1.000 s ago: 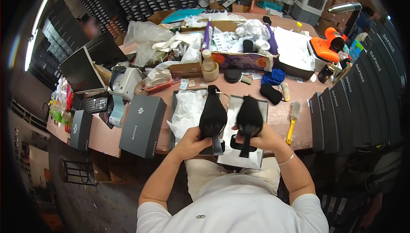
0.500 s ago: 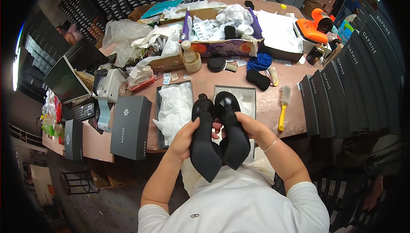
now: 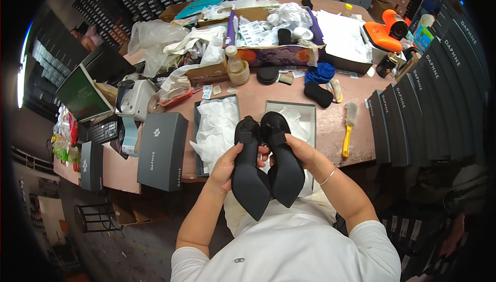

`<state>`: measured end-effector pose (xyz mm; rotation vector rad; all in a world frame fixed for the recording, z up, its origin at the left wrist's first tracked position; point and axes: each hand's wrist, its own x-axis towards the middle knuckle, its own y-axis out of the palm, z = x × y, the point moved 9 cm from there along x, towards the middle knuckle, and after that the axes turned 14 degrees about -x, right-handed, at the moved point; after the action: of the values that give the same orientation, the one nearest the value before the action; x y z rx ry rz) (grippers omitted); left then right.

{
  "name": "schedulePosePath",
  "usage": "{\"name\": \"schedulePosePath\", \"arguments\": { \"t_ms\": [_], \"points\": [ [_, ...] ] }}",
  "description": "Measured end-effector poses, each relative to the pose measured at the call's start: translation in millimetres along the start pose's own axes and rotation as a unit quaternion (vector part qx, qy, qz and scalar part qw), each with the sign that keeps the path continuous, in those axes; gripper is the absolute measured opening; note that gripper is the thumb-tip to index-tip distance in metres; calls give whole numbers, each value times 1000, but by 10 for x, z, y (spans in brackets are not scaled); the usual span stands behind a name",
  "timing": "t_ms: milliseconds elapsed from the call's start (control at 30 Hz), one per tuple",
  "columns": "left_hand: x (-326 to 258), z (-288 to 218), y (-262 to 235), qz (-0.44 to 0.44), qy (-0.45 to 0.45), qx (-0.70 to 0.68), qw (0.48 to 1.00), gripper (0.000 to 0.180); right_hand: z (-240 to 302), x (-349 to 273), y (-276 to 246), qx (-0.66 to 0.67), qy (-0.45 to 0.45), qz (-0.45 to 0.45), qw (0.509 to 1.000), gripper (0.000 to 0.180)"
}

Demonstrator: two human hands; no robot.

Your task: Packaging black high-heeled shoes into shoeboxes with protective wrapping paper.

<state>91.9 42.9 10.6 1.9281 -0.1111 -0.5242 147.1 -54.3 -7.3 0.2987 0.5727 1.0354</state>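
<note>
Two black pointed-toe heeled shoes are held side by side in front of my body, soles facing up and toes toward me. My left hand [image 3: 226, 167] is closed round the left shoe [image 3: 250, 181], and my right hand [image 3: 301, 153] grips the right shoe [image 3: 287, 173]. The block heels are at the far end. Fingers of both hands curl beneath the shoes, partly hidden between them. Beyond the shoes lie an open shoe box half with white tissue paper [image 3: 216, 125] and a second pale-lined box half [image 3: 308, 112] with tissue in it.
A yellow-handled brush [image 3: 347, 136] lies to the right, near stacked dark shoe boxes [image 3: 429, 111]. At left stand a closed grey shoe box [image 3: 162, 153], a label printer [image 3: 135, 98] and a monitor [image 3: 82, 96]. Farther back are a glue bottle [image 3: 237, 69] and a purple carton [image 3: 276, 56].
The shoes have tipped slightly, so the undersides of the block heels show more. Both hands keep their hold. The whole view has shifted a little.
</note>
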Motion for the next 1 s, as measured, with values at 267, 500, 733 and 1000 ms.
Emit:
{"name": "schedulePosePath", "arguments": {
  "t_ms": [267, 500, 733, 1000],
  "points": [
    [-78, -211, 126, 10, 54, 62, 997, 50, 325, -113, -29, -113, -58, -42, 991, 41],
    [-59, -630, -111, -84, 66, 270, 957, 47, 888, -459, -136, -120, -184, -88, 972, 56],
    [-180, -592, 462, -66, 286, 654, 697, 37, 580, -481, -230, 36, -182, -103, 977, 65],
    [-354, 259, 1036, 68, 457, 631, 624, 41, 495, -529, -154, 36, -238, -85, 967, 65]
  ]
}}
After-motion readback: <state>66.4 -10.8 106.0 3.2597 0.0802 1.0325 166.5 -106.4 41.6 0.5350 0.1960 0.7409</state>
